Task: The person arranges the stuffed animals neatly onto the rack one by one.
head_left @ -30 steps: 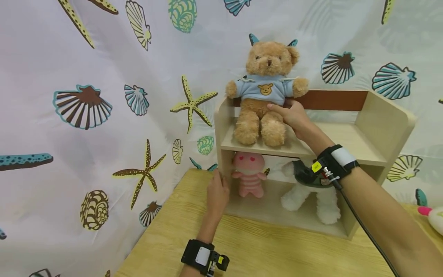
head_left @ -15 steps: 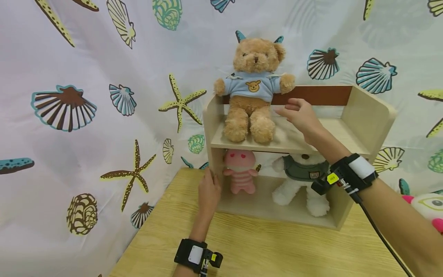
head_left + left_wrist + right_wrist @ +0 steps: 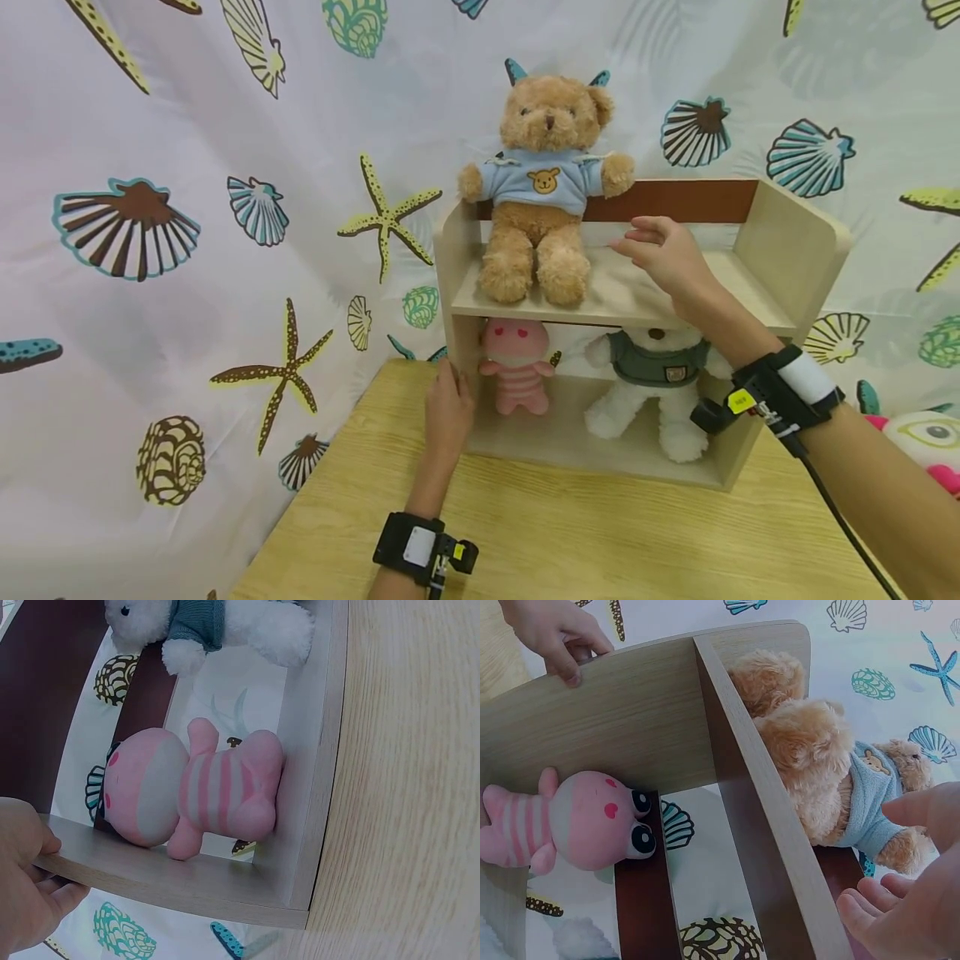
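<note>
A brown teddy bear (image 3: 545, 183) in a light blue hoodie sits on the upper board at the left end of a small wooden shelf (image 3: 645, 289). My right hand (image 3: 667, 257) is just right of the bear, fingers loosely bent and holding nothing; a gap shows between them in the head view. My left hand (image 3: 450, 408) grips the left side panel, thumb on one face and fingers on the other in the left wrist view (image 3: 30, 874). Below stand a pink striped plush toy (image 3: 517, 367) and a white plush in a green shirt (image 3: 660, 375), its head top hidden by the board.
The shelf stands on a wood-grain table (image 3: 585, 533) against a shell-and-starfish curtain (image 3: 187, 333). A white and pink plush (image 3: 926, 442) lies to the shelf's right, partly behind my right forearm. A cable (image 3: 847, 525) runs from my right wrist strap.
My right hand has let go of the teddy bear and drawn back to the right. The bear stays seated on the upper board. My left hand keeps its grip; the head view has shifted slightly.
</note>
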The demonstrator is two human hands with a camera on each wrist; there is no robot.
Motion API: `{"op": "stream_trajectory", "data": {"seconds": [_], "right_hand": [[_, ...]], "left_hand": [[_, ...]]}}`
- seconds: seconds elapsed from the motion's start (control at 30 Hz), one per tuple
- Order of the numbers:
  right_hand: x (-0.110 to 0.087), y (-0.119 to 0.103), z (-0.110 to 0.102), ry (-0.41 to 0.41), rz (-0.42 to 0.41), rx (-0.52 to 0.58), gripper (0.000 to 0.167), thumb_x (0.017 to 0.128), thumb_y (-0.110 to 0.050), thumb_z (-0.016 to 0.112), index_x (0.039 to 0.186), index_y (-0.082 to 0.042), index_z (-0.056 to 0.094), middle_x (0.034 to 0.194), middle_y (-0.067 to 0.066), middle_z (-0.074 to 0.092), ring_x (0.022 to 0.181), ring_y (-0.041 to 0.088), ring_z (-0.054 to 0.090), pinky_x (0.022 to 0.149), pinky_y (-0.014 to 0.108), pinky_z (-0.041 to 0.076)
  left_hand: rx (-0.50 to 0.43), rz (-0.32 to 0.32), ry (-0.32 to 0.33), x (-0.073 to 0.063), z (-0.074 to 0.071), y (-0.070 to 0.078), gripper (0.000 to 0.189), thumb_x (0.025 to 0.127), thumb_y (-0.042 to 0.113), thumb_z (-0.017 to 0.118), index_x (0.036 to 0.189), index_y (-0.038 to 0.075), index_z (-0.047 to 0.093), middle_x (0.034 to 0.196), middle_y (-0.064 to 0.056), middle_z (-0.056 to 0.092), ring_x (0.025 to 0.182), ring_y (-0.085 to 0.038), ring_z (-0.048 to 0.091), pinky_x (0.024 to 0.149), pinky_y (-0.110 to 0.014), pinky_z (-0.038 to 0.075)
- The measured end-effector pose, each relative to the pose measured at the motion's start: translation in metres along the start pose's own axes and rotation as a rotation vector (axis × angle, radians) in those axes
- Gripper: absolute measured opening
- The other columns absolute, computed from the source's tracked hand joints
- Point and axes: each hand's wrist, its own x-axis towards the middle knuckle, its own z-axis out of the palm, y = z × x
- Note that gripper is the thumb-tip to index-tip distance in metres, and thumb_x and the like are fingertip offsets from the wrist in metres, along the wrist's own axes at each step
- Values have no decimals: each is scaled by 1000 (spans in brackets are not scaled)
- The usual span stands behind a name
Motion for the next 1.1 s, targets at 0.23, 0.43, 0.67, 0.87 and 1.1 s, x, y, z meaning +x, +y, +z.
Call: {"op": "stream_trajectory", "data": {"seconds": [0.23, 0.43, 0.67, 0.87, 1.1], "right_hand": [[-12, 6, -16, -3, -23, -53, 66, 100, -35, 62, 150, 0, 38, 147, 19, 44, 130, 32, 46, 110, 44, 34], [-25, 14, -30, 14, -52, -76, 59, 100, -35, 60, 145, 1, 45, 140, 16, 48, 122, 20, 50, 108, 42, 37], [-39, 21, -45, 63, -90, -116, 59, 100, -37, 60, 144, 0, 47, 138, 11, 49, 124, 20, 45, 107, 47, 33], [-52, 28, -56, 102, -112, -161, 56, 99, -37, 62, 140, 0, 51, 129, 3, 54, 120, 12, 47, 103, 44, 35], [-69, 34, -68, 136, -127, -162, 50, 99, -37, 62, 138, -6, 55, 133, 5, 52, 122, 16, 44, 102, 41, 33]], "left_hand": [[6, 6, 7, 2, 0, 4, 12, 98, -2, 57, 106, -6, 50, 80, -25, 62, 74, -44, 66, 59, -53, 52], [4, 31, 8, 0, 1, 5, 10, 97, -5, 57, 102, -5, 49, 70, -18, 57, 65, -37, 65, 52, -47, 50], [14, 41, 4, 1, 2, 3, 10, 98, -3, 58, 99, -3, 47, 69, -17, 56, 63, -38, 64, 52, -48, 50], [7, 42, -15, -1, 2, 1, 11, 98, -3, 57, 102, -5, 47, 72, -19, 57, 65, -38, 63, 53, -48, 50], [17, 38, -24, 0, -1, -1, 10, 98, -2, 57, 103, -5, 48, 71, -17, 56, 65, -38, 63, 54, -48, 50]]}}
